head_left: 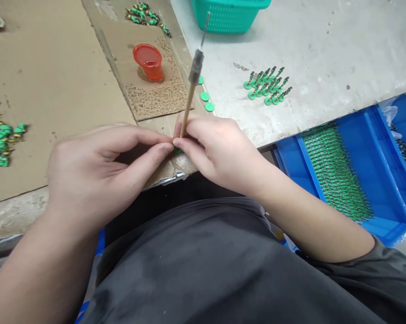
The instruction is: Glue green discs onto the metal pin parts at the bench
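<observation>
My left hand (105, 166) is closed in a pinch at the table's front edge, thumb against forefinger. What its fingertips grip is hidden. A green disc (178, 150) shows in part just under the touching fingertips of both hands. In my right hand (216, 144) is a thin wooden-handled tool (188, 101) with a dark collar and a needle-like metal tip, which points up and away. My right thumb and forefinger also close in at the green disc. Loose green discs (205, 96) with small holes lie in a short row beyond my right hand.
An orange-red cup (149, 60) stands on spotted cardboard (155, 96). Green-and-black figures on round bases (268, 85) stand at the right. Green pieces lie in piles (0, 139) at the left and back. A teal basket (230, 18) and blue bins (388, 171) flank the work surface.
</observation>
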Tool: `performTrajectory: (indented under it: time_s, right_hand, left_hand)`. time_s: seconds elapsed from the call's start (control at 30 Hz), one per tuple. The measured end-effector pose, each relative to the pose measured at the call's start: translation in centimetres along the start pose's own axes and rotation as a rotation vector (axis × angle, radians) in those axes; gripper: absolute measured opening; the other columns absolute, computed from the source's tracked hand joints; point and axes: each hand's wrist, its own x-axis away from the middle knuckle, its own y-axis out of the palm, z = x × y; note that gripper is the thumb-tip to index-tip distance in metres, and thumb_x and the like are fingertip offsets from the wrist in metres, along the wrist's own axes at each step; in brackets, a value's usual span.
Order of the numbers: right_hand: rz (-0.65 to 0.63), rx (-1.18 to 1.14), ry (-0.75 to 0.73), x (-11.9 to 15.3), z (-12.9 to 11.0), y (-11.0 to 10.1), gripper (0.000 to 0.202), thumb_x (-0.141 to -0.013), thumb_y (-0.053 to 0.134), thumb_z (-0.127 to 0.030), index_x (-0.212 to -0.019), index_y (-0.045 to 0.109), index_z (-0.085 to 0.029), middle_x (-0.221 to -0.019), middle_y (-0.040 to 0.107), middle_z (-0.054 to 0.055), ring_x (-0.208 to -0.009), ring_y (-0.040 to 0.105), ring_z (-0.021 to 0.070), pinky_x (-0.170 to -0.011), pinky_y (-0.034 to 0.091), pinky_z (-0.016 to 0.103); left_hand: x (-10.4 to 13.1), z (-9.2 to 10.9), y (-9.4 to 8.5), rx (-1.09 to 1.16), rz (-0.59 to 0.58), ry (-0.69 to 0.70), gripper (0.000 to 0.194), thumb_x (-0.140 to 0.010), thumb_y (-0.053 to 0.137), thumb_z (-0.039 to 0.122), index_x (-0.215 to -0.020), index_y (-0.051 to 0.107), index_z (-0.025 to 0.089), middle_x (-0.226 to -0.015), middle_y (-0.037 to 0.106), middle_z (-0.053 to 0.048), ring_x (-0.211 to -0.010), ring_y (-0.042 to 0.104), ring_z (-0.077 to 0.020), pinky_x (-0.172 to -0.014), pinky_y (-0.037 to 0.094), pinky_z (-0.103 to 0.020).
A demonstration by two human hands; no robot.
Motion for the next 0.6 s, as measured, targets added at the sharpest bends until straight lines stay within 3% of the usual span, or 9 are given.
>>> performTrajectory:
  time_s: [0.27,0.43,0.5,0.6]
  right_hand:
    - [0.018,0.013,0.057,-0.5,-1.0,0.5,0.019,-0.121,0.054,-0.023,-0.105,0.066,-0.025,-0.104,0.082,0.006,-0.103,0.08,0.0261,-0.093,0.06,0.034]
    - [0.071,-0.145,0.086,-0.1,-0.1,0.9,0.021,-0.118,0.061,-0.027,-0.097,0.062,-0.025,-0.1,0.082,0.005,-0.099,0.079,0.0241,-0.091,0.06,0.033]
    - [0.152,-0.298,0.144,0.7,0.4,1.0,0.017,-0.117,0.064,-0.034,-0.103,0.064,-0.025,-0.097,0.081,0.003,-0.095,0.079,0.0218,-0.087,0.061,0.032]
    - [0.331,-0.526,0.24,2.3,1.1,1.3,0.019,-0.116,0.066,-0.042,-0.108,0.065,-0.024,-0.09,0.079,0.001,-0.083,0.079,0.0183,-0.078,0.063,0.031]
  left_hand:
    - [-0.4,0.1,0.2,0.021,0.015,0.109,0.011,-0.11,0.078,0.042,-0.108,0.087,0.037,-0.095,0.084,0.011,-0.084,0.075,-0.0109,-0.079,0.05,-0.026]
    - [-0.4,0.8,0.0,0.003,-0.02,0.112,0.015,-0.113,0.073,0.037,-0.109,0.086,0.029,-0.105,0.087,0.006,-0.095,0.077,-0.0113,-0.091,0.054,-0.024]
    - [-0.4,0.8,-0.1,0.032,-0.026,0.093,0.014,-0.111,0.074,0.036,-0.109,0.086,0.028,-0.107,0.088,0.005,-0.098,0.077,-0.0111,-0.094,0.055,-0.023]
    - [-0.6,0.9,-0.7,0.192,-0.01,-0.057,0.014,-0.107,0.079,0.039,-0.105,0.087,0.028,-0.102,0.088,0.003,-0.089,0.077,-0.0108,-0.084,0.057,-0.021]
